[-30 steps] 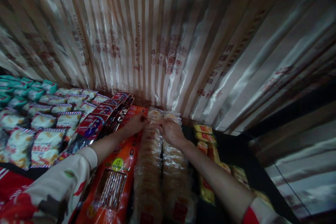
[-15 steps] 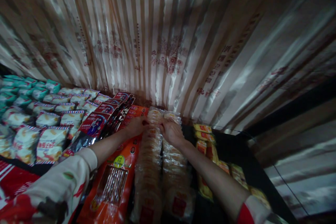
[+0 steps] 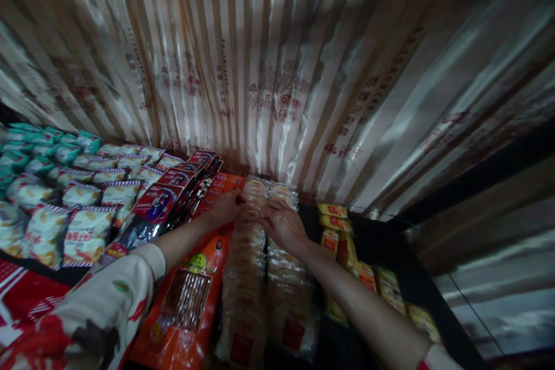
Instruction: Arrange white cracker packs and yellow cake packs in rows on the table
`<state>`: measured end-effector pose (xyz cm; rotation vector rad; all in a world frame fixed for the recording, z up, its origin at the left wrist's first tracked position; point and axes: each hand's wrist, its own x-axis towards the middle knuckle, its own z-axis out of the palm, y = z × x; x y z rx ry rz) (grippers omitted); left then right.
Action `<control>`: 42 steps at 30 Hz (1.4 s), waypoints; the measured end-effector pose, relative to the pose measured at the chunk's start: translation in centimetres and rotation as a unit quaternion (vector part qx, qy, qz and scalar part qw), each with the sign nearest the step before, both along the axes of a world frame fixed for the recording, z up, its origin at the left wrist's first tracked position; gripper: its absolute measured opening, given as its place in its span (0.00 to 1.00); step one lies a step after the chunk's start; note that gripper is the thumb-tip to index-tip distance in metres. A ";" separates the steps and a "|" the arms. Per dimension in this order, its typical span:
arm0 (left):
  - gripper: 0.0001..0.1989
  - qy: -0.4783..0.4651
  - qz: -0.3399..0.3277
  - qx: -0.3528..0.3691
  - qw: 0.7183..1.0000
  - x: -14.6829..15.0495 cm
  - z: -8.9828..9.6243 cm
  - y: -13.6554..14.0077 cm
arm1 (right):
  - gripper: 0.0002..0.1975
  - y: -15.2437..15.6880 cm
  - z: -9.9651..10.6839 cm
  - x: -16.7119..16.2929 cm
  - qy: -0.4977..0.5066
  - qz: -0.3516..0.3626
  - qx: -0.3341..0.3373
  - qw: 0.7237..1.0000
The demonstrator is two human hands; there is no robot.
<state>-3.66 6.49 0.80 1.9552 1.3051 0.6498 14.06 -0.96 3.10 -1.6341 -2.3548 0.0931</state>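
Pale packs (image 3: 245,283) with red labels (image 3: 293,333)

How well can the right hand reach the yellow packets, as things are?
Probably yes: the right hand is close to the nearest yellow packets, and nothing tall shows between them.

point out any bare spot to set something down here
Bare black tabletop shows between the small yellow packets and the beige striped curtain, plus a narrow strip between those packets and the clear-wrapped round pale snacks. Leftward, through to the green packets, it's crowded.
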 end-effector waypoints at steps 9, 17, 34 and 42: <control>0.09 -0.070 -0.072 -0.022 0.995 -1.8 0.3 -0.8 | 0.06 -0.1 0.1 -0.6 -0.017 -0.061 0.005 0.998; 0.03 -0.071 -0.053 0.002 0.996 -1.2 -0.1 -1.5 | 0.09 -1.0 0.8 -0.7 -0.005 -0.051 0.035 0.998; 0.06 -0.056 -0.008 0.015 0.998 -1.6 0.1 -2.2 | 0.09 -1.4 0.7 -0.8 -0.027 0.009 0.004 1.000; 0.03 0.004 -0.031 -0.051 0.998 -2.4 1.1 -3.7 | 0.10 -1.4 0.5 -1.2 -0.024 -0.036 0.005 0.999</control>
